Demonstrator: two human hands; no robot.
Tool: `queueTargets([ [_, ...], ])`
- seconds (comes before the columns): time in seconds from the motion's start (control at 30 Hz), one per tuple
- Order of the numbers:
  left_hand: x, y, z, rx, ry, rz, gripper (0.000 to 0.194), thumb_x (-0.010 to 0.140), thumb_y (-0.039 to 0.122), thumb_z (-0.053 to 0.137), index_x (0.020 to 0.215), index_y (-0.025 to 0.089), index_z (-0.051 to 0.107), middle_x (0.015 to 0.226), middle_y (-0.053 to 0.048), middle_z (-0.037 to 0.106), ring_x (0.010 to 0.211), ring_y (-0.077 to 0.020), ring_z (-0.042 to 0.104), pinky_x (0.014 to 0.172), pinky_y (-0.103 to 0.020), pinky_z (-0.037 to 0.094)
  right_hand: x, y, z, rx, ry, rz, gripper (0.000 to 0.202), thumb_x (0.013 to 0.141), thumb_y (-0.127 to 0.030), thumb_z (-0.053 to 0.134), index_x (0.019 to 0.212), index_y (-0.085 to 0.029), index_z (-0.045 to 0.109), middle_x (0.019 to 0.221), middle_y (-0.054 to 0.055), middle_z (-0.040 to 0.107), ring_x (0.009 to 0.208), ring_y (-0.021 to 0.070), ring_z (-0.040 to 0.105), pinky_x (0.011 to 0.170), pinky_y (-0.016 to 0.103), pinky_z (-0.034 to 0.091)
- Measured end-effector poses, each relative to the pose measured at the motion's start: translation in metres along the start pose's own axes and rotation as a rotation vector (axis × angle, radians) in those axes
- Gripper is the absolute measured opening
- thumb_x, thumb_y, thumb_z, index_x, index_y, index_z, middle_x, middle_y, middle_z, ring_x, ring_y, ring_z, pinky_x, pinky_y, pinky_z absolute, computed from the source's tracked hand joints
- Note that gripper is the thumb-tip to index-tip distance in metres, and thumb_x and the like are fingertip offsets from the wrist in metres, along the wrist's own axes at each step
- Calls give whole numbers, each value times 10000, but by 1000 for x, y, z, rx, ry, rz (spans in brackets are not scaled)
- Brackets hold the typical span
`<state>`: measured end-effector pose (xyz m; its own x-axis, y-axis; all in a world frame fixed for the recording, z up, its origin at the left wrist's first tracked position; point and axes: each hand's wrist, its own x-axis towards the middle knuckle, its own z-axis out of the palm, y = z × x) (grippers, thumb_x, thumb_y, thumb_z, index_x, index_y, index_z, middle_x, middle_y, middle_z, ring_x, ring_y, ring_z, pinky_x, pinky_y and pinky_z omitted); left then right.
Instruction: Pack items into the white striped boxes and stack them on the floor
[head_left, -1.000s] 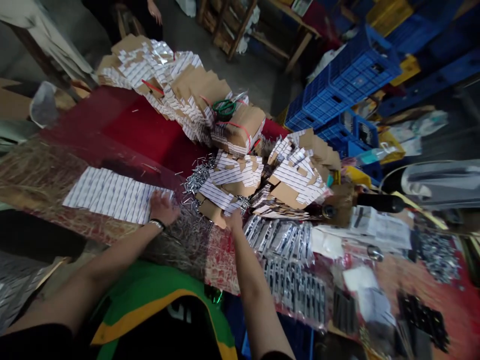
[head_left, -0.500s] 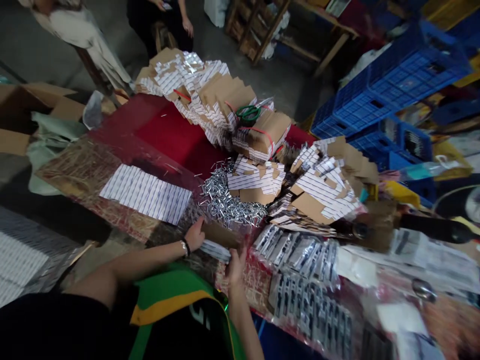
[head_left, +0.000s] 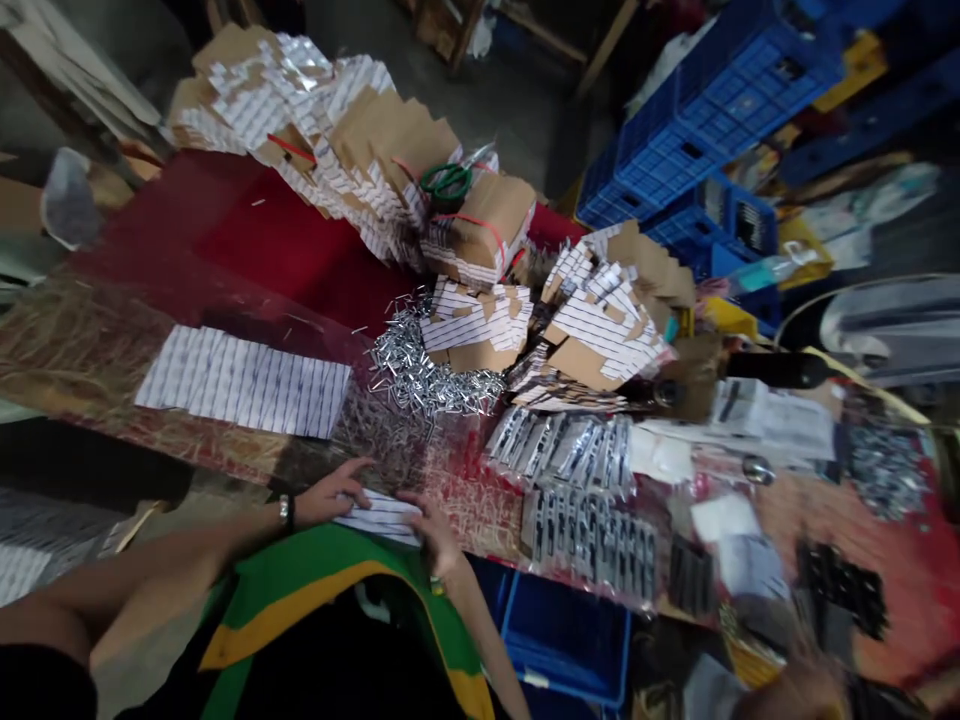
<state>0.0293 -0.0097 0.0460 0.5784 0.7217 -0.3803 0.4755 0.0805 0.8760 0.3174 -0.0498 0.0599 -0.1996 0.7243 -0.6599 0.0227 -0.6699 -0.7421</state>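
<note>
Close to my body at the table's front edge, my left hand point(head_left: 335, 496) and my right hand point(head_left: 436, 535) hold a small white card with dark stripes point(head_left: 381, 517) between them. The left fingers lie on its left end, and the right thumb and fingers close round its right end. Just beyond, a row of overlapping striped cards point(head_left: 244, 382) lies on the table to the left. Past my hands is a heap of small metal pins point(head_left: 420, 360), with loose striped cardboard pieces point(head_left: 480, 325) at its right.
A tied cardboard bundle point(head_left: 480, 225) carries green-handled scissors point(head_left: 447, 182). Fanned card stacks point(head_left: 337, 130) line the far edge. Plastic-wrapped parts point(head_left: 592, 540) lie right of me. Blue crates point(head_left: 720, 110) stand at the back right; another blue crate point(head_left: 566, 635) sits below the table.
My hands have drawn the card closer to my body; its striped face now shows instead of the brown side. My view has shifted to the right and down.
</note>
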Motion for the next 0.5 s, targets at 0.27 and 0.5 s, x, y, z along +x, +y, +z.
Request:
queueTargets([
  [0.27,49,27,-8,236,-154,-308,328,756,489,782,926,217,850,939,-93,834,941,-319,762,891,-379,559,20,-2,-2,-201,321,-35,526,597,-642,929,886,-220,804,915,85,810,959,315,743,954,469,592],
  [0.5,125,21,-4,254,300,-239,383,1008,431,498,1045,175,780,1012,-108,807,1008,-265,725,925,-363,571,69,-21,-9,2,367,-259,459,897,-602,744,1160,-226,756,1101,88,799,1090,295,728,921,423,627],
])
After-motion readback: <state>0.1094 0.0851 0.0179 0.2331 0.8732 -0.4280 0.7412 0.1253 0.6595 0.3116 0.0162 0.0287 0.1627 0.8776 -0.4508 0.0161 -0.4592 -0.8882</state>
